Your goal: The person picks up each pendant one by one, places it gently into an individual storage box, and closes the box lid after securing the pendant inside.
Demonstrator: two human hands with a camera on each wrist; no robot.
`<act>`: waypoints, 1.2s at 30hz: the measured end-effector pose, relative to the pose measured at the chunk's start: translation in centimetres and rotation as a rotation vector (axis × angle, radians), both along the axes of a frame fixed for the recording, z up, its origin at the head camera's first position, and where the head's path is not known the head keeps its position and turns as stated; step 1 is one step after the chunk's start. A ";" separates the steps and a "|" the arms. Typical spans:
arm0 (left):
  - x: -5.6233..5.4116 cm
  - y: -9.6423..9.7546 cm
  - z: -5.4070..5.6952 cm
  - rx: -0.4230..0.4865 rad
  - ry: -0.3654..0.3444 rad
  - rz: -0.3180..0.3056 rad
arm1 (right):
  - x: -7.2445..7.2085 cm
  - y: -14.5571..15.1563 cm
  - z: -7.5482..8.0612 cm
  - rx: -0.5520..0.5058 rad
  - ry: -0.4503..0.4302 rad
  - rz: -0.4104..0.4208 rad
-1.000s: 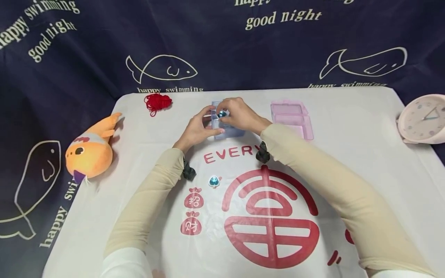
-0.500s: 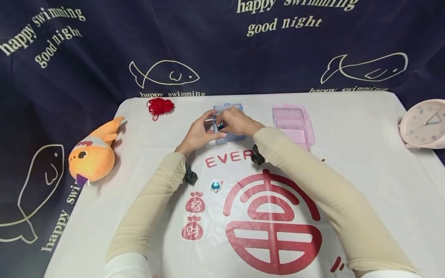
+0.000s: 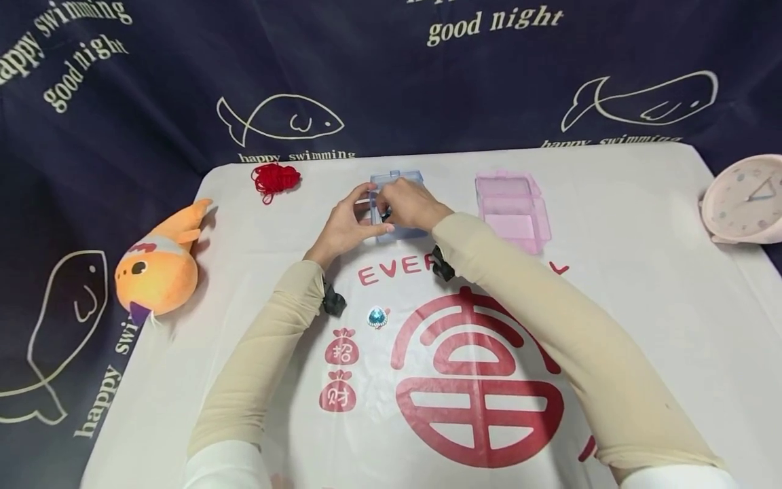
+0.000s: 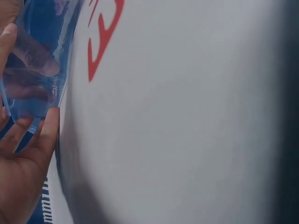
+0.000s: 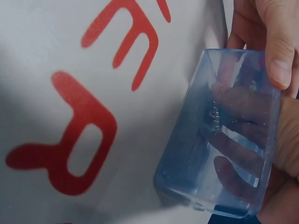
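Observation:
A clear blue plastic box (image 3: 411,234) lies with its lid back at the far middle of the table. My left hand (image 3: 343,227) grips its left side, thumb in front and fingers behind. Reaching into the box, my right hand (image 3: 408,204) pinches a blue gem ornament (image 3: 385,214), mostly covered by its fingers. Through the see-through wall (image 5: 180,163) in the right wrist view, those fingers and the ornament's beaded edge (image 5: 216,116) show near the bottom. A second blue gem ornament (image 3: 377,317) with a sparkling rim rests on the tablecloth closer to me.
An open pink plastic box (image 3: 513,234) stands right of the blue one. Red yarn (image 3: 276,179) lies at the back left, and an orange plush toy (image 3: 157,272) at the left edge. A pink clock (image 3: 745,200) stands at the right edge.
My right hand has lowered the gem ornament into the blue box, its forearm shifting a little left. The left hand keeps its grip on the box. The view tilts slightly.

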State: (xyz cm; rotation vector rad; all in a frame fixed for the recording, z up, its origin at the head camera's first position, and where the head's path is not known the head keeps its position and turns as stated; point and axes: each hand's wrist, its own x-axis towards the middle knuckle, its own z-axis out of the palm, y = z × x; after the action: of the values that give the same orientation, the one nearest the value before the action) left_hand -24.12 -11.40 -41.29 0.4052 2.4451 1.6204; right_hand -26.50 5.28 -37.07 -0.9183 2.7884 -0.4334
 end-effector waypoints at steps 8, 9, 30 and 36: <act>0.1 0.0 -0.2 0.018 -0.025 0.000 | 0.1 -0.2 -0.4 0.012 -0.024 -0.036; 0.2 0.0 -0.2 0.022 -0.029 0.002 | 0.1 -0.2 -0.4 0.014 -0.030 -0.037; -0.3 0.6 -0.3 0.010 -0.005 0.008 | 5.7 4.2 2.6 -0.374 0.093 0.011; 0.0 0.2 0.1 0.008 -0.005 0.019 | 10.2 2.9 1.4 -0.392 0.048 0.191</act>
State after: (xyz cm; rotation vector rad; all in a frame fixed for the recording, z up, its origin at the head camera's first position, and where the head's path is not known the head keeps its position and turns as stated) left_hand -24.07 -11.21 -41.15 0.3790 2.4470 1.6367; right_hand -16.25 8.15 -35.66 -1.2749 2.6678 -0.9588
